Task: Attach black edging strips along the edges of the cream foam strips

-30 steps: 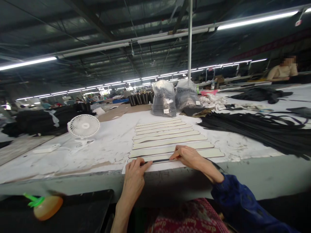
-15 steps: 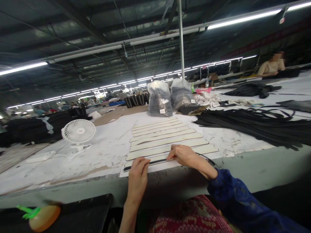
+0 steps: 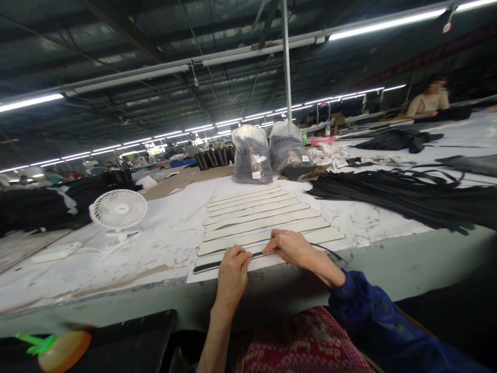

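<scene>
Black strip (image 3: 212, 266) lies pinned flat on a cream piece (image 3: 267, 235) by both hands' (image 3: 233, 269) (image 3: 293, 247) fingertips, keeping it aligned at the desk (image 3: 163, 233) edge.

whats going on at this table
A person in a blue sleeve is seated at a long work table. Both hands press on a thin black strip lying on the nearest of a row of pale strips: the left hand beside the right hand. A small white fan stands to the left, a heap of black strips lies to the right, and two plastic bags sit beyond.
</scene>
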`<action>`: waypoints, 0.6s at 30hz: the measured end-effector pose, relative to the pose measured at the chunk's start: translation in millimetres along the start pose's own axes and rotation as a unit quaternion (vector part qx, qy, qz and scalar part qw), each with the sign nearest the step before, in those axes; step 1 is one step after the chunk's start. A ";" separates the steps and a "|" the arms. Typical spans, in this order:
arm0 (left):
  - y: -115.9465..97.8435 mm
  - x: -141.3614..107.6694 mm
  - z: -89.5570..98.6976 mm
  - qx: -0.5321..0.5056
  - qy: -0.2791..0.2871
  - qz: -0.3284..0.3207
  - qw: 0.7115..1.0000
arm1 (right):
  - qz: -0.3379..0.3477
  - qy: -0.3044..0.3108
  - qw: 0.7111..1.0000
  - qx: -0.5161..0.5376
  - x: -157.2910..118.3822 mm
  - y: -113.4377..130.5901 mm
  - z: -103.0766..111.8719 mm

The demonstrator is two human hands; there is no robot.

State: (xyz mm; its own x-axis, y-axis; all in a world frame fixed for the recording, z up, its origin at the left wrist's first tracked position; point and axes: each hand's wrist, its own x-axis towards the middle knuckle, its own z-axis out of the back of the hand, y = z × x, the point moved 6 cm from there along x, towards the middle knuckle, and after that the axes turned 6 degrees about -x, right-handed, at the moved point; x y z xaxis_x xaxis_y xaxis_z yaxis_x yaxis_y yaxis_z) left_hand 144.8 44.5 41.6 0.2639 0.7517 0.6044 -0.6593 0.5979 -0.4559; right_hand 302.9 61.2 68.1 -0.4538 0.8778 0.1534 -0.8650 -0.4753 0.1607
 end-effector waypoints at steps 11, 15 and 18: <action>-3.5 -2.5 1.5 0.032 -0.002 -0.007 0.999 | -0.007 -0.018 1.000 -0.009 -1.7 0.8 -2.4; -6.6 0.9 12.1 0.006 -0.042 0.009 0.999 | 0.002 -0.021 1.000 -0.001 0.0 -2.5 -4.7; -11.4 9.1 4.7 -0.070 -0.036 0.032 0.996 | 0.007 -0.020 1.000 -0.004 0.0 -2.3 -4.2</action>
State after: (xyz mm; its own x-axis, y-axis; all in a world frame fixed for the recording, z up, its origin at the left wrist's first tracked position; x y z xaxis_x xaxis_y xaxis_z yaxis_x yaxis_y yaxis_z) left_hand 151.4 43.2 55.4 0.1700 0.7711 0.6136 -0.5675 0.5856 -0.5787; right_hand 304.0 62.6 63.6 -0.4566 0.8680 0.1952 -0.8607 -0.4865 0.1500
